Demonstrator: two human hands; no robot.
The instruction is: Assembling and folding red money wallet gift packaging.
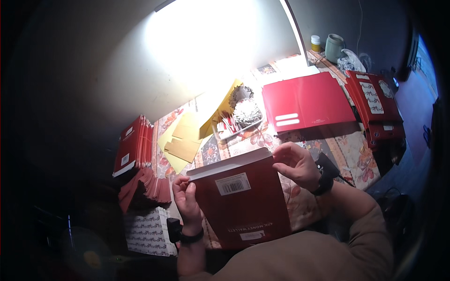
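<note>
A flat dark red card packet (246, 207) tilts up in front of me at the table's near edge. It bears pale writing and a white barcode label (232, 183), and a white flap (230, 164) runs along its far edge. The far left corner is pinched between the thumb and fingers of my left hand (188, 202). My right hand (299, 167) holds the far right corner at the end of the flap, its fingers curled. Each wrist wears a black strap with a small black device. The packet's lower end meets my shirt.
Flat red card sheets (309, 102) lie stacked at back right, beside further printed red packets (376, 105). A tray (242, 130) holds lace-like rolls and small strips. Left are bundled red packets (133, 144), folded red pieces (154, 188) and patterned white sheets (146, 232). A lamp arm (297, 31) rises behind.
</note>
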